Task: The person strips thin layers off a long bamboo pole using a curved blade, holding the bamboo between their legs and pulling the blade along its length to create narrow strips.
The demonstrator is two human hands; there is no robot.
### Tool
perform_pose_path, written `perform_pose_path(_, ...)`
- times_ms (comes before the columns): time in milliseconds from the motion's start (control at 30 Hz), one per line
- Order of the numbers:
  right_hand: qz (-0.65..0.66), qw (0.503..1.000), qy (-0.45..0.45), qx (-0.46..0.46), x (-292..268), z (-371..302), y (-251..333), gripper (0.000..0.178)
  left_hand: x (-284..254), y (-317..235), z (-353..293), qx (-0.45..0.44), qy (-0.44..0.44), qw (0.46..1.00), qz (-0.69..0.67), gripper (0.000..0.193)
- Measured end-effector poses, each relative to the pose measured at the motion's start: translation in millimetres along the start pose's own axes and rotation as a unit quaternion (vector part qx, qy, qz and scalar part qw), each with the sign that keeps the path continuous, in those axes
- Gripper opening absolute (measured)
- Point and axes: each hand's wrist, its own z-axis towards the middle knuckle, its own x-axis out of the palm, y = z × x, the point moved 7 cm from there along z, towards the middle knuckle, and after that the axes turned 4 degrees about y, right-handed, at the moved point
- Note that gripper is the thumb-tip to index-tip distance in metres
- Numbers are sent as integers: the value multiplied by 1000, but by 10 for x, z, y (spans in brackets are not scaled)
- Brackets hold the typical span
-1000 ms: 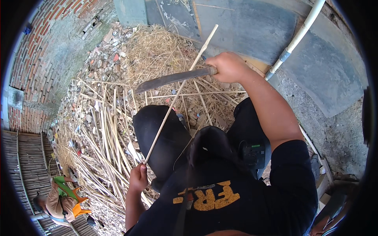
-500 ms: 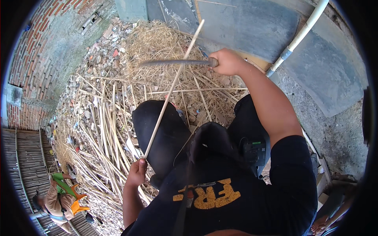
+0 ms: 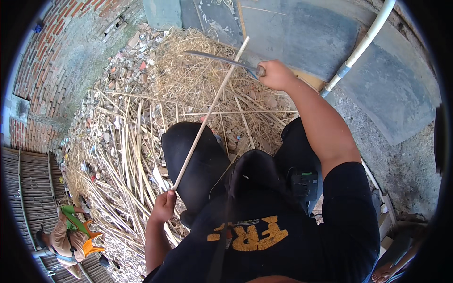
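A long pale strip of wood or bamboo (image 3: 210, 113) slants up and away across my left thigh. My left hand (image 3: 164, 205) is closed round its near end. In my right hand (image 3: 275, 74) is the handle of a machete (image 3: 217, 58), whose long dark blade points left. The blade crosses the strip close to its far end; whether the two touch I cannot tell. Below the blade lie dry shavings (image 3: 188, 61) on the ground.
Many pale strips (image 3: 127, 165) lie on rubble to my left. A brick wall (image 3: 52, 66) rises beyond. Another person (image 3: 66, 240) sits on an orange chair (image 3: 93, 243) at the lower left. Grey panels (image 3: 302, 33) and a white pipe (image 3: 363, 47) stand at the far right.
The machete has swung so its tip is farther away and its blade lies higher along the strip. My right hand has shifted slightly right; my left hand keeps its hold.
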Motion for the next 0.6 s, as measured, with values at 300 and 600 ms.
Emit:
perform_pose_path(300,-134,984,-4,-114,-39,-276,583,22,20,-10,-45,-42,42,997,-53,54)
perform_pose_path(600,39,994,-101,22,-195,-28,-230,32,-11,-56,-28,-16,30,999,-28,52)
